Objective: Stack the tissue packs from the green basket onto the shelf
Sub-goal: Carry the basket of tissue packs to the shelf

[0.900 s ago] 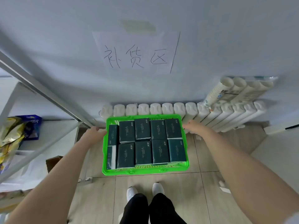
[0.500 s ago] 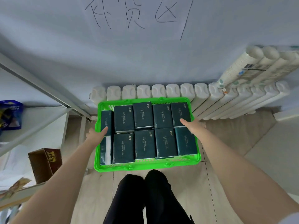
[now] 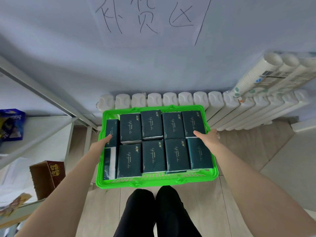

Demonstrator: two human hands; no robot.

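A green plastic basket (image 3: pixel 153 183) sits in front of me, against the radiator, filled with several dark green tissue packs (image 3: pixel 153 156) lying flat in two rows, plus two on edge at the left. My left hand (image 3: pixel 100 145) grips the basket's left rim, thumb inside against a pack. My right hand (image 3: pixel 207 136) grips the right rim, with its thumb on a pack and its fingers outside the wall. The white metal shelf (image 3: pixel 34 137) stands to the left. I cannot tell whether the basket rests on the floor.
A white radiator (image 3: pixel 171 100) runs along the wall behind the basket, with sleeves of paper cups (image 3: pixel 273 72) leaning on it at right. On the shelf are a blue snack bag (image 3: pixel 12 124) and a brown box (image 3: pixel 47 175). My knees (image 3: pixel 157 211) are just below the basket.
The view has dropped closer to the basket and my knees have come into sight. Both hands slid from the basket's far corners to the middle of its sides, thumbs over the rim.
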